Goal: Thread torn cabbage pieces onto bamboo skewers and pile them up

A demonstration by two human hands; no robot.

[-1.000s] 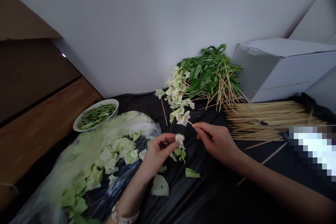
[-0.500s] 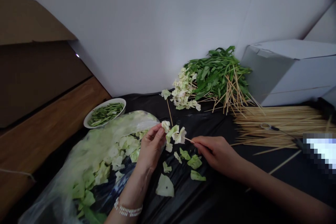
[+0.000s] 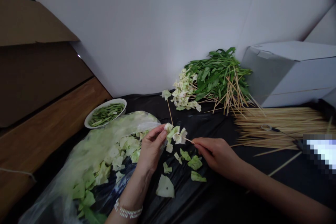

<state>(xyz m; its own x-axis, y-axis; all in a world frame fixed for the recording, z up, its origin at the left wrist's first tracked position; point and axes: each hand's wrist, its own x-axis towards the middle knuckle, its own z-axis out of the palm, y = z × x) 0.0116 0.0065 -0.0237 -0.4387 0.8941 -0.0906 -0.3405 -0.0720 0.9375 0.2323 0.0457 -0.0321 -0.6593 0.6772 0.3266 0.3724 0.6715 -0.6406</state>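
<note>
Held skewer (image 3: 189, 141): tip hidden; white box (image 3: 312, 77) cropped (at right)

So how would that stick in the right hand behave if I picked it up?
Likely stiff: the short stretch of the stick showing between the right hand and the cabbage leaves looks straight. Probably light and fairly easy to snap, since it is so thin. It may feel front-heavy, as the leaves bunch beyond the hand.

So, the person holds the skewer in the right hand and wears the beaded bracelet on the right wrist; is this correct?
Not quite. The head view shows the beaded bracelet at the wrist of the left hand. The right hand does hold the skewer.
</note>
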